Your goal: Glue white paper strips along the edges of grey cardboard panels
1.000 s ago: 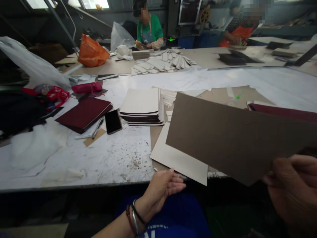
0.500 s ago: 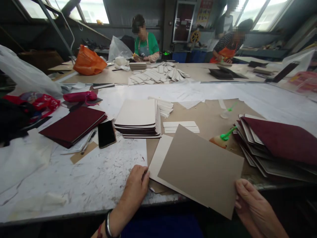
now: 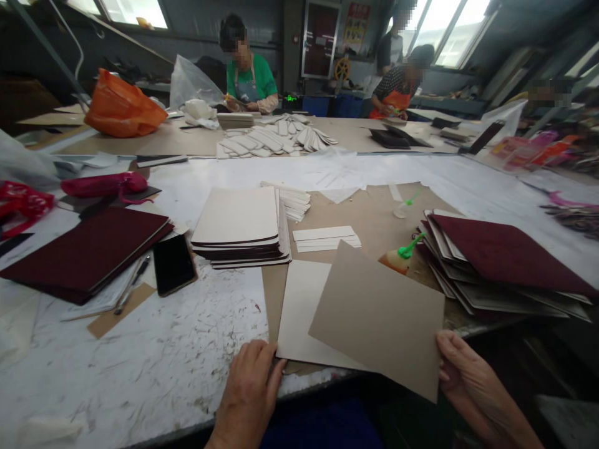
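Note:
My right hand [image 3: 465, 374] grips the near right corner of a grey-brown cardboard sheet [image 3: 379, 318], which lies tilted over a lighter beige sheet [image 3: 299, 305] on the brown work mat [image 3: 369, 212]. My left hand [image 3: 248, 390] rests at the table's front edge, its fingers curled on the near left corner of the beige sheet. Just behind the sheets lie a few white card strips [image 3: 325, 237] and a glue bottle with a green nozzle [image 3: 397, 257].
A stack of beige boards [image 3: 238, 224], a black phone [image 3: 173, 263], a pen [image 3: 131, 285] and maroon covers [image 3: 84, 252] lie to the left. Fanned maroon covers [image 3: 500, 259] lie to the right. Two people work at the far side, beside an orange bag [image 3: 121, 106].
The grey-brown sheet has come down from the air onto the beige sheet. My left hand has moved onto the table edge and taken the beige sheet's corner. The view has shifted right.

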Tool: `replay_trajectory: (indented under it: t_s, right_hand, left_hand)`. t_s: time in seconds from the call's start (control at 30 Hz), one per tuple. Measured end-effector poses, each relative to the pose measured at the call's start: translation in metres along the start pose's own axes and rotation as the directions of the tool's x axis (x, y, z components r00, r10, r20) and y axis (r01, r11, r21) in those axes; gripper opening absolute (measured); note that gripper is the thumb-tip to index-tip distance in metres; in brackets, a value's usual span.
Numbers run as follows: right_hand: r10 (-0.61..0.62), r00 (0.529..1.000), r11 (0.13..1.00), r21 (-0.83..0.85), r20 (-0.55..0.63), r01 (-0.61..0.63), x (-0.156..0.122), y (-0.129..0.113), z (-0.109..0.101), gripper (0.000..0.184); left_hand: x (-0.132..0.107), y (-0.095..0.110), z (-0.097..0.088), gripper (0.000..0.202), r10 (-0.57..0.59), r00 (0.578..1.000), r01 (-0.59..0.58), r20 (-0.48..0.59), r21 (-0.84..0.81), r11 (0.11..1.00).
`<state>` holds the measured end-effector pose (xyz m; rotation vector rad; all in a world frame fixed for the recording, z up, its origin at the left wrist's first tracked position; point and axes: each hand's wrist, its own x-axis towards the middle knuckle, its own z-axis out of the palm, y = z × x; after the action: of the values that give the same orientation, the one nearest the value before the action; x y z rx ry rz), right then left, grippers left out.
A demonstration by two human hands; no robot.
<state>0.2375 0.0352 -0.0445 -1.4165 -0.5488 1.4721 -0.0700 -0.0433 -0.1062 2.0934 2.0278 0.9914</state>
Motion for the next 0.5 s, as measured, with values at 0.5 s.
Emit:
replay_trajectory:
  t_s: [0.5]
  right_hand:
    - [-0.060, 0.984, 0.980, -0.175, 0.169, 0.089, -0.002, 0.007, 0.024, 0.041]
  left_hand:
    - [0.034, 0.014, -0.026, 0.023, -0.260, 0.937, 0.339, 0.235, -0.413, 0.845]
